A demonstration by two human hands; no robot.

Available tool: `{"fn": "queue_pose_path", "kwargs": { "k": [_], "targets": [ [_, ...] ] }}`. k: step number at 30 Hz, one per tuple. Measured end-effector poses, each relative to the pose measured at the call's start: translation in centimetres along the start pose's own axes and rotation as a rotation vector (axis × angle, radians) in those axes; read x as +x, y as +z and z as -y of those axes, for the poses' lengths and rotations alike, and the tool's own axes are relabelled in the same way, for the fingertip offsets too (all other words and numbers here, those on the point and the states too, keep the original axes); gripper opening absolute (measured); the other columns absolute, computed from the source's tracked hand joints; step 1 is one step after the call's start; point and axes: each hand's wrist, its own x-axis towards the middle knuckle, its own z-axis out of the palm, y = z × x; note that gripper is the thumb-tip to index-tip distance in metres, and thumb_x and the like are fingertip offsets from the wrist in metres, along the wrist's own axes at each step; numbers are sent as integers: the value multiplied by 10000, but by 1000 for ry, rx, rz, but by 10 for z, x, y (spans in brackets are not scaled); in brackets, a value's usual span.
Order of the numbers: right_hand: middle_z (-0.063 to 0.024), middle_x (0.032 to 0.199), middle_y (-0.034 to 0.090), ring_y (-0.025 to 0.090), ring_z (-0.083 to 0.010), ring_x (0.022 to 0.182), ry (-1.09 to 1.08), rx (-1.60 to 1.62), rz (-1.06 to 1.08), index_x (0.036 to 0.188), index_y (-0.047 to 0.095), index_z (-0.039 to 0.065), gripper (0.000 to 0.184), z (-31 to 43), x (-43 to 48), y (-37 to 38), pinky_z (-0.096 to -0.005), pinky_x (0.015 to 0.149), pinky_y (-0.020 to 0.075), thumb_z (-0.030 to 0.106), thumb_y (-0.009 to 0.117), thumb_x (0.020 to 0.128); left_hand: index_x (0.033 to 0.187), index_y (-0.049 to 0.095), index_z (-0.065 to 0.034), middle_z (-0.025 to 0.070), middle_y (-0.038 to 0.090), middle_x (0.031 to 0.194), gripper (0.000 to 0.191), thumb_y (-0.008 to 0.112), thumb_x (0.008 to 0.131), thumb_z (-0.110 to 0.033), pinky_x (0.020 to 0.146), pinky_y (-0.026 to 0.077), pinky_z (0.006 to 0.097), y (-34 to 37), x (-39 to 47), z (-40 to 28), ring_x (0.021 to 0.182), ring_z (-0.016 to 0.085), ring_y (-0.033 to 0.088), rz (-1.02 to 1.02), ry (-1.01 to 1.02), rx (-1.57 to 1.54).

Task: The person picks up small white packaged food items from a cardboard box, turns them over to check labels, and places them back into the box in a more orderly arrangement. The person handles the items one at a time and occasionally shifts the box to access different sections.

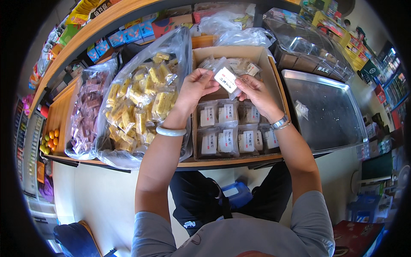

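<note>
Above an open cardboard carton [284, 96], a small clear plastic packet with a white label [225, 79] is between my two hands. My right hand [255, 93] grips its lower right side, thumb over the label. At the packet's left edge are the bent fingers of my left hand [199, 84]; their tips are partly hidden. Below, in the near half of the carton, similar labelled packets [227, 139] stand in rows. More clear packets [237, 65] lie loosely at its far end, and some are covered by my hands. Writing is on the labels.
Left of the carton, plastic bags hold wrapped yellow pieces [136, 96] and wrapped purplish-brown pieces [90, 109]. To the right, a metal tray [327, 119] bears one small packet [301, 110] and crumbs. A clear plastic cover [308, 41] rises behind it. Small fruits [51, 141] sit far left.
</note>
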Motion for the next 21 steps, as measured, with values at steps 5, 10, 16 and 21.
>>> {"fn": "queue_pose_path", "kwargs": {
  "k": [5, 10, 16, 21],
  "targets": [
    [27, 847, 643, 614, -58, 741, 5, 126, -13, 1042, 662, 106, 261, 0, 2, -3, -218, 659, 515, 366, 667, 1016, 1112, 587, -15, 114, 684, 1049, 155, 578, 1062, -162, 897, 623, 338, 2, 0, 1, 957, 199, 712, -22, 2, -77],
    [21, 976, 655, 631, -75, 854, -1, 216, 13, 1040, 645, 123, 233, 2, 2, -7, -252, 698, 541, 352, 676, 1011, 1140, 580, -27, 111, 683, 1081, 129, 589, 1051, -120, 919, 618, 358, 4, 0, -3, 1050, 241, 714, 29, -33, -94],
    [55, 989, 637, 609, -51, 931, -26, 309, -98, 993, 619, 160, 251, 0, 3, -9, -251, 683, 540, 389, 719, 976, 1165, 584, -69, 98, 663, 1172, 138, 602, 1048, -141, 927, 613, 343, 8, -7, -4, 1077, 237, 713, 235, -130, 129],
    [62, 958, 671, 608, -43, 806, -143, 124, -321, 1045, 631, 165, 222, -5, 10, -25, -248, 636, 508, 340, 743, 968, 1205, 580, -61, 101, 656, 1188, 202, 609, 1050, -188, 907, 611, 330, 9, -10, -7, 1057, 214, 709, 271, -156, 283]
  ]
}}
